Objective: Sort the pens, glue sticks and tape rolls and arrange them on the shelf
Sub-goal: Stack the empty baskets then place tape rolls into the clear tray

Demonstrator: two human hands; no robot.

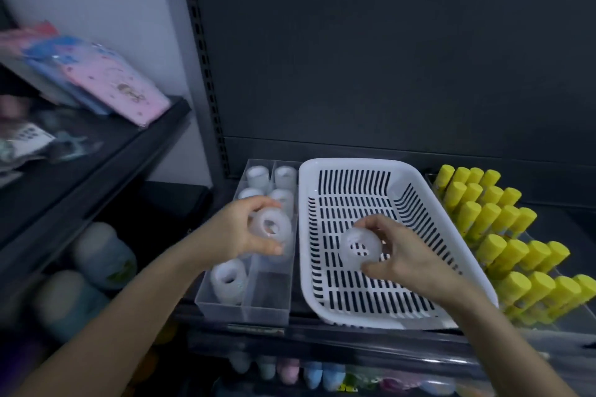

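Left hand [238, 229] is held over the clear divided tray [245, 309], fingers [258, 203] curled and clamped on a translucent tape roll [273, 225], thumb below, other fingers on top, hole turned toward the camera. Which compartment lies under this roll cannot be told. Right hand [406, 255] is held inside the white slotted basket [322, 171], its fingers [375, 223] clamped on a second tape roll [360, 248], pinched between the top fingers and the thumb; basket slots are seen through the hole. Whether this roll touches the basket floor cannot be told. Just below the left fingers, nearer the camera, one more roll [229, 280] is seen lying in the tray's front-left compartment. Beyond the left fingers, further rolls [258, 175] are stood in the tray's back compartments, blurred. The tray is set just left of the basket, both on the dark shelf [322, 337]. Right of the right fingers, past the basket wall, yellow-capped glue sticks [503, 229] are stood in tilted rows. Well left of the left fingers, a pink packet [129, 87] is laid on a side shelf, and blurred bottles [103, 255] are seen on a lower level.
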